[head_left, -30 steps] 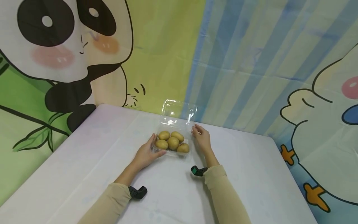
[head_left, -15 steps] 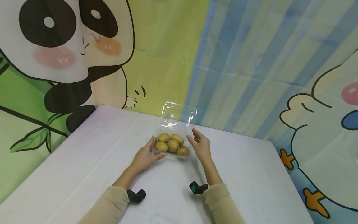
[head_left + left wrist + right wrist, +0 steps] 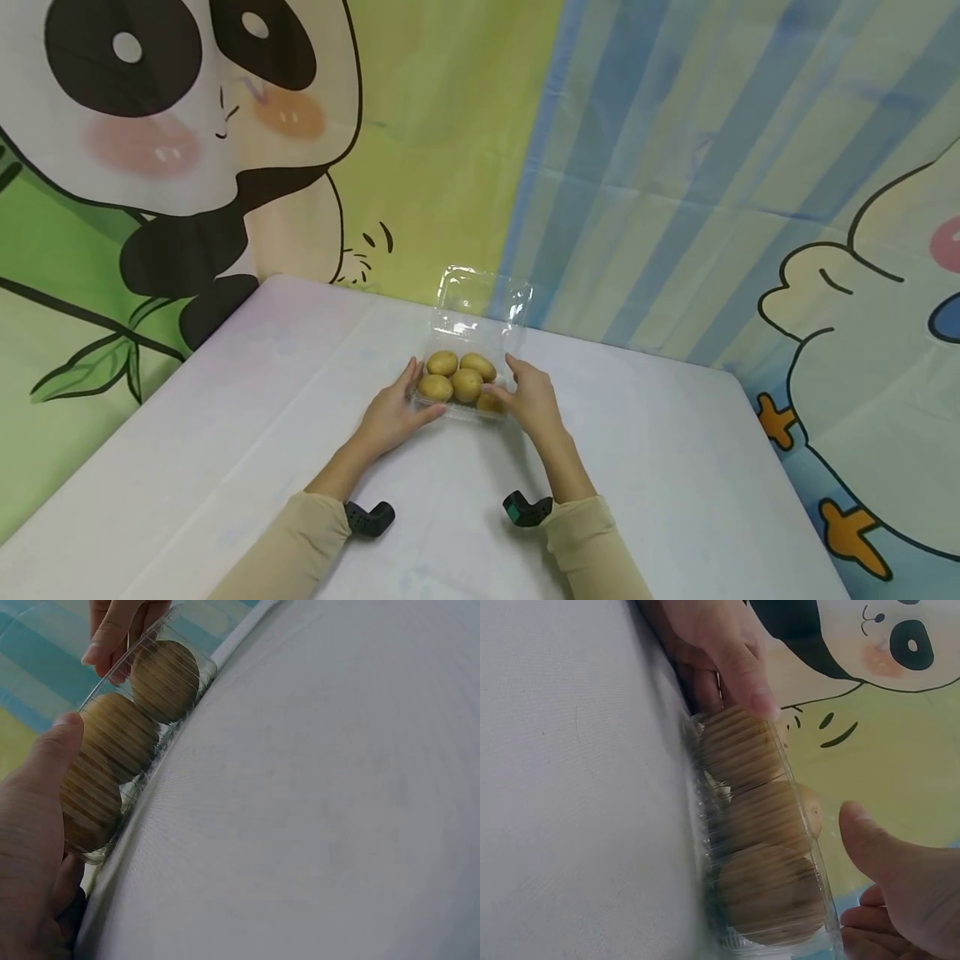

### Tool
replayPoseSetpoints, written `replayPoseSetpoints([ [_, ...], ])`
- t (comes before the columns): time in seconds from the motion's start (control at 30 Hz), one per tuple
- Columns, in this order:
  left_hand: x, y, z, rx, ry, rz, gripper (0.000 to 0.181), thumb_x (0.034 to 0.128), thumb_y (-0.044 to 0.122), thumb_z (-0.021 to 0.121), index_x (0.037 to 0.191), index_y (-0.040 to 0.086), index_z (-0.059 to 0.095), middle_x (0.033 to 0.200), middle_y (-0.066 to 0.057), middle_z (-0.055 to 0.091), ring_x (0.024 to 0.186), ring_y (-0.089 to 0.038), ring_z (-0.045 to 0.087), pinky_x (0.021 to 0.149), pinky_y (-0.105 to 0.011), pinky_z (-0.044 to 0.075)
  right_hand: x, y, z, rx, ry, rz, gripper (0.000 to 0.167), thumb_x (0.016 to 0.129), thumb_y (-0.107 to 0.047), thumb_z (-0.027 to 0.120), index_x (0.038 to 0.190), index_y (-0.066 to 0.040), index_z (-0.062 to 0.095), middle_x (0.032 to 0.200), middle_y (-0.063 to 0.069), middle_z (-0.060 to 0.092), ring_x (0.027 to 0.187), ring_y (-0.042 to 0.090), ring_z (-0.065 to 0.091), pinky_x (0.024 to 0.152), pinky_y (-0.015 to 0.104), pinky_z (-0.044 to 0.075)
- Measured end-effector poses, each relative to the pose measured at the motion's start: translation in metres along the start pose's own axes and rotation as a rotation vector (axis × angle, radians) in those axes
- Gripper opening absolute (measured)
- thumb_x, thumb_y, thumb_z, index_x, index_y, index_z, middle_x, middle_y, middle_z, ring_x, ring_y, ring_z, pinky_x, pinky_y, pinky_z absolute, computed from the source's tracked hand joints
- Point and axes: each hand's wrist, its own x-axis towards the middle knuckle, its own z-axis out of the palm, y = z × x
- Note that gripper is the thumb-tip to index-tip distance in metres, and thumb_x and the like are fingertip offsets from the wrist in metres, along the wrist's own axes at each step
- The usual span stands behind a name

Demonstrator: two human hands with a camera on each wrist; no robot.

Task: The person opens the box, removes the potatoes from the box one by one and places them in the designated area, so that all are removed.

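Note:
Several yellow-brown potatoes [image 3: 467, 385] lie in a clear plastic clamshell box [image 3: 465, 412] on the white table. Its see-through lid [image 3: 483, 302] stands raised at the back. My left hand [image 3: 388, 421] grips the box's left end, thumb over the front rim and fingers along the side. At the right end, my right hand [image 3: 536, 400] has its thumb over the front-right potato [image 3: 489, 404], partly hiding it. In the right wrist view the thumb [image 3: 870, 840] stands apart from the curved fingers, and nothing shows between them. Whether it touches the box is unclear.
The white table [image 3: 667, 467] reaches to a patterned cloth backdrop [image 3: 637, 167] close behind the raised lid. A black wrist device [image 3: 369, 518] sits at the left wrist, and another black device [image 3: 527, 508] at the right.
My right hand has come down from beside the open lid, moving left and nearer, to the box's right end over the front-right potato. The left hand keeps its grip.

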Motion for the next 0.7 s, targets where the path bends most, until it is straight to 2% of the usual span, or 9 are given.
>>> replayPoseSetpoints([
  [0.13,0.000,0.001,0.000,0.007,-0.001,0.007,0.110,0.0765,0.063,0.066,0.153,0.005,0.011,0.152,-0.011,0.033,0.139,-0.032,0.033,0.113,-0.051,0.029,-0.001,-0.007,-0.005,-0.068,-0.081,0.008,0.077,0.077,-0.043,0.075,0.135,0.000,0.050,0.134,0.018,0.055,0.123,0.034,0.054,0.103,0.044,0.045],
  [0.23,0.000,0.001,0.000,0.014,0.003,0.005,0.110,0.0770,0.063,0.066,0.152,0.004,0.012,0.151,-0.011,0.033,0.139,-0.033,0.034,0.113,-0.051,0.030,0.002,-0.015,-0.010,-0.137,-0.154,0.011,0.075,0.077,-0.042,0.075,0.134,0.001,0.052,0.132,0.018,0.057,0.124,0.035,0.053,0.103,0.045,0.045],
  [0.3,0.000,0.001,0.000,0.019,0.006,-0.005,0.109,0.0772,0.061,0.067,0.152,0.005,0.012,0.151,-0.010,0.034,0.139,-0.033,0.034,0.113,-0.051,0.029,0.005,-0.021,-0.012,-0.196,-0.200,0.000,0.067,0.077,-0.041,0.076,0.127,0.001,0.058,0.122,0.018,0.064,0.114,0.034,0.060,0.095,0.044,0.050],
  [0.37,0.000,0.001,0.000,0.023,0.006,-0.006,0.108,0.0777,0.060,0.068,0.152,0.004,0.013,0.151,-0.010,0.034,0.138,-0.033,0.034,0.113,-0.051,0.029,0.009,-0.026,-0.014,-0.266,-0.245,-0.016,0.055,0.077,-0.040,0.077,0.112,0.001,0.065,0.103,0.014,0.070,0.095,0.028,0.065,0.081,0.039,0.054],
  [0.47,0.000,0.002,0.000,0.019,0.002,-0.011,0.108,0.0775,0.060,0.068,0.152,0.005,0.013,0.151,-0.010,0.035,0.139,-0.032,0.034,0.114,-0.050,0.029,0.015,-0.035,-0.016,-0.379,-0.317,-0.044,0.041,0.075,-0.039,0.079,0.089,-0.003,0.068,0.076,0.006,0.065,0.067,0.018,0.057,0.060,0.032,0.048],
  [0.57,0.001,0.002,-0.001,0.012,-0.003,-0.010,0.110,0.0767,0.063,0.067,0.153,0.005,0.012,0.151,-0.011,0.035,0.139,-0.032,0.034,0.114,-0.049,0.029,0.020,-0.043,-0.017,-0.496,-0.377,-0.070,0.039,0.073,-0.040,0.080,0.082,-0.004,0.067,0.068,0.003,0.060,0.062,0.015,0.051,0.057,0.029,0.046],
  [0.7,0.001,0.001,-0.001,0.010,-0.006,-0.002,0.112,0.0751,0.068,0.064,0.153,0.006,0.011,0.151,-0.010,0.034,0.139,-0.031,0.033,0.114,-0.049,0.029,0.025,-0.050,-0.014,-0.590,-0.411,-0.103,0.040,0.072,-0.038,0.082,0.087,-0.004,0.068,0.075,0.005,0.064,0.068,0.017,0.057,0.064,0.031,0.051],
])
